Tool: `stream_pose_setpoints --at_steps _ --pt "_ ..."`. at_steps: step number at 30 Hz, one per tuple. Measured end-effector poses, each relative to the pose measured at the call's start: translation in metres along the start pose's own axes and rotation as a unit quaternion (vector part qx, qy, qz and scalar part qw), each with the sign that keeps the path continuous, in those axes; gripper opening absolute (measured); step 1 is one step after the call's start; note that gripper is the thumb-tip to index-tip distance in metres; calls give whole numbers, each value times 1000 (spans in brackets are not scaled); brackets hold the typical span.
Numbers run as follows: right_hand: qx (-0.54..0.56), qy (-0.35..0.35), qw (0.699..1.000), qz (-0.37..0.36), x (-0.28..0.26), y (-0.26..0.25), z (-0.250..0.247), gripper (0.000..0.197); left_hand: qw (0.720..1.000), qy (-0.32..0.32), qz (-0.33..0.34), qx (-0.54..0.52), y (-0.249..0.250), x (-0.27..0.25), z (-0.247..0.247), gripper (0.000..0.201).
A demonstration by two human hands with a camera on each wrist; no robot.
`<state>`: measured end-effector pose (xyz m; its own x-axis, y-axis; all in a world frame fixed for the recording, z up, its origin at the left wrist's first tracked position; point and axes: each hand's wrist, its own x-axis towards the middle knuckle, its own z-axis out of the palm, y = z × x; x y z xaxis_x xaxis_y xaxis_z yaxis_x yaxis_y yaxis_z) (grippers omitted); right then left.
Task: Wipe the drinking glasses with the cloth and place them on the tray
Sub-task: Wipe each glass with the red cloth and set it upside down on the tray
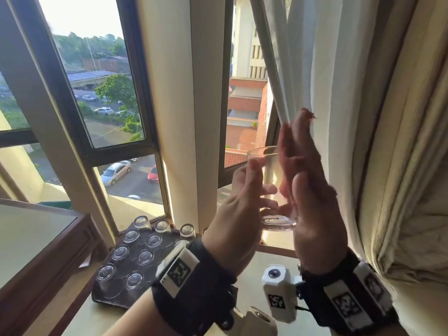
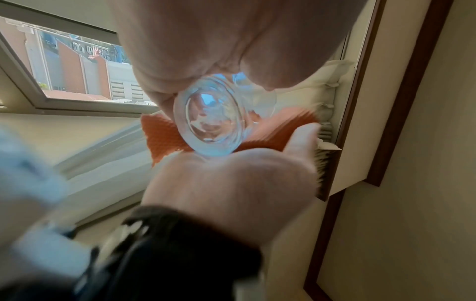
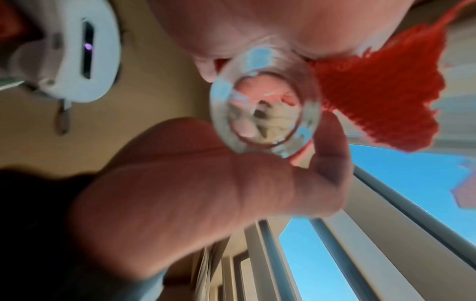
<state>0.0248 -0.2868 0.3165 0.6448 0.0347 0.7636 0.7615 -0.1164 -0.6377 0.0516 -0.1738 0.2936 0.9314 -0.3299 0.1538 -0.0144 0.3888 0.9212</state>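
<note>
1. Holding a clear glass (image 1: 271, 187) up at chest height between both hands, well above the bench (image 1: 274, 267); rim up, thick base down, long axis upright.
2. Left hand (image 1: 238, 209): fingers curled round the near-left wall of the glass, grasping it. This grip carries the weight.
3. Right hand (image 1: 308, 202): fingers straight and together, flat against the right wall, pressing a red cloth (image 3: 381, 97) to the glass. The head view shows only a scrap of red at the fingertips; the wrist views show the cloth plainly, spread behind the glass.
4. Key relation: the glass sits between the two palms, the cloth on its right side, the tray (image 1: 114, 294) low and to the left. My judgement: the left hand is nearer the tray and already holds the glass, so it would set the glass down.
5. Tray: dark, on the bench by the window, already carrying rows of upturned glasses (image 1: 131, 280). Some round spots near its front edge look bare.
6. Step in hand, as I judge it: wiping the outer wall, not yet placing.
7. Room: pale curtain (image 1: 363, 117) to the right, just behind the right hand; window (image 1: 109, 117) ahead overlooking parked cars and brick buildings. A wood-framed panel (image 1: 36, 238) at left.
</note>
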Motion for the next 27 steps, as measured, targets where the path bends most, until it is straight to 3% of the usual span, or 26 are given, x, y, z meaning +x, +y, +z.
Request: stream_pose_setpoints --at_steps 1,3,5,7,11,15,17,19,21,23,25,27 --pt "-61 -30 996 -54 -4 1 3 53 1000 5 5 11 3 3 -3 52" --pt "-127 -71 986 -84 -17 8 11 49 999 25 13 37 11 7 -12 41" --pt "-144 -75 984 -78 -34 21 15 49 999 27 5 19 15 9 -18 61" --pt "-128 -45 990 -41 -40 31 11 51 1000 24 0 13 14 7 -14 65" --pt "13 38 996 80 -13 24 -2 58 999 5 -26 -34 0 -2 0 68" --pt "-66 -33 997 0 -23 14 3 55 997 23 -44 -66 8 1 -1 73" --pt "-80 -59 995 -21 -40 19 8 59 998 33 -42 -36 21 4 -7 88" --pt "-90 -44 995 -26 -55 31 10 57 999 35 -20 36 28 6 -13 98" --pt "-67 0 997 40 -60 39 8 59 995 36 29 90 29 5 -12 85" --pt "-14 62 982 175 -56 35 11 59 988 43 76 126 28 3 -8 73" --pt "102 138 937 304 -49 32 14 52 984 26 104 140 24 0 -8 70" --pt "263 171 880 357 -41 27 14 60 984 -6 120 129 24 -3 -7 72"
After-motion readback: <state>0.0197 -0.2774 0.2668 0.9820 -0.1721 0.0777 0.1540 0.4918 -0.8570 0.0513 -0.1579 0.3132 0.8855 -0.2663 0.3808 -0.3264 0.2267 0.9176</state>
